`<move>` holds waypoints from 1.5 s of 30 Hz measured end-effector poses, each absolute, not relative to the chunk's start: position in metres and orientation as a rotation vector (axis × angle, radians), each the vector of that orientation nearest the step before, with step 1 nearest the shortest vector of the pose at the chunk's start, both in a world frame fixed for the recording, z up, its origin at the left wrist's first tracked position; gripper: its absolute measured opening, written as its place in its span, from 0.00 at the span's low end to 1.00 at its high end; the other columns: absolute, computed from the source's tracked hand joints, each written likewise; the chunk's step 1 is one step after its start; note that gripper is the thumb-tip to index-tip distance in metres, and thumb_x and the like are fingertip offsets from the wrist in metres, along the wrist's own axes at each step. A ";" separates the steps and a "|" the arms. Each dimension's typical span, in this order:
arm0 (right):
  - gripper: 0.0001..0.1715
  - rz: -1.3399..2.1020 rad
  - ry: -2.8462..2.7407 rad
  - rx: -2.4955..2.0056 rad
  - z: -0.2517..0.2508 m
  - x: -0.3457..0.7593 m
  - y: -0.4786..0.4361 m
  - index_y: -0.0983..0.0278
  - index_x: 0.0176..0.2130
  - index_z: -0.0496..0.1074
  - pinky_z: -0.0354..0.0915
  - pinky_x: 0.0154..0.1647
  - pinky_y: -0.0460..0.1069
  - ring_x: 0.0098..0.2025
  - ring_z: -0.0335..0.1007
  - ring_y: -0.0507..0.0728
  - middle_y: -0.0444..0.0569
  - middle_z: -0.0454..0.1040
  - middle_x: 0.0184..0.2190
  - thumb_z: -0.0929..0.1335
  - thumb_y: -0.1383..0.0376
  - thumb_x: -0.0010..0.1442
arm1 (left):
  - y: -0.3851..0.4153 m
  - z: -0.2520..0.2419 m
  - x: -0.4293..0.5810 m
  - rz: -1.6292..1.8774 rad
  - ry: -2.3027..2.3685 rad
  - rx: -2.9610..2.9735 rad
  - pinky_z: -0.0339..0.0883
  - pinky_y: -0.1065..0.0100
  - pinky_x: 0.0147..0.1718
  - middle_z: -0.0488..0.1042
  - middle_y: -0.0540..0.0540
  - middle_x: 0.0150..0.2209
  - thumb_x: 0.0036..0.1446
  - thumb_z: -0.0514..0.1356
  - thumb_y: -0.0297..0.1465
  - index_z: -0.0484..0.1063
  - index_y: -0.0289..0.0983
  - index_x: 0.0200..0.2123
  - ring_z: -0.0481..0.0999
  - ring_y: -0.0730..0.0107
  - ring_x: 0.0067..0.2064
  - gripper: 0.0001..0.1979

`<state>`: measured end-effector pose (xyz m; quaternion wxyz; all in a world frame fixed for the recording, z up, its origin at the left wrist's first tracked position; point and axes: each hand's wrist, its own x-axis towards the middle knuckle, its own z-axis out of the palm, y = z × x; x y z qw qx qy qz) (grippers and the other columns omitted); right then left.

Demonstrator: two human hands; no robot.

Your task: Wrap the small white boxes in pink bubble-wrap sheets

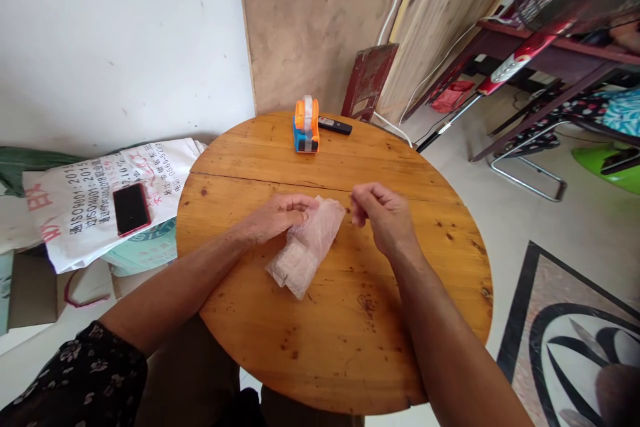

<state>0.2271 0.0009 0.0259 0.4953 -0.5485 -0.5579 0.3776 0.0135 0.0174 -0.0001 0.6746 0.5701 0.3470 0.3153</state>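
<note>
A parcel in translucent bubble wrap (pixel 323 230) lies slantwise on the round wooden table, with a thicker folded lump at its near end. At its upper left edge is my left hand (pixel 275 217), thumb and fingers closed on the wrap. My right hand (pixel 383 213) hovers just right of the parcel, apart from it. Its fingers are curled and pinched together; whatever they may hold is too small to make out. Farther back stands an orange and blue tape dispenser (pixel 307 123) with a roll of clear tape.
Behind the dispenser lies a black remote control (pixel 335 125). A phone (pixel 131 209) rests on a printed white sack (pixel 165 170) left of the round table (pixel 350 347). A dark red chair (pixel 369 80) stands beyond; a fan pole (pixel 510 67) and a desk (pixel 545 47) are at right.
</note>
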 end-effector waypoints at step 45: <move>0.13 0.793 -1.301 -1.543 -0.006 0.253 0.018 0.60 0.28 0.67 0.57 0.20 0.47 0.20 0.57 0.51 0.39 0.64 0.18 0.67 0.54 0.53 | 0.015 0.004 0.013 1.086 1.157 1.798 0.55 0.71 0.27 0.61 0.56 0.21 0.51 0.63 0.36 0.72 0.37 0.34 0.60 0.76 0.24 0.10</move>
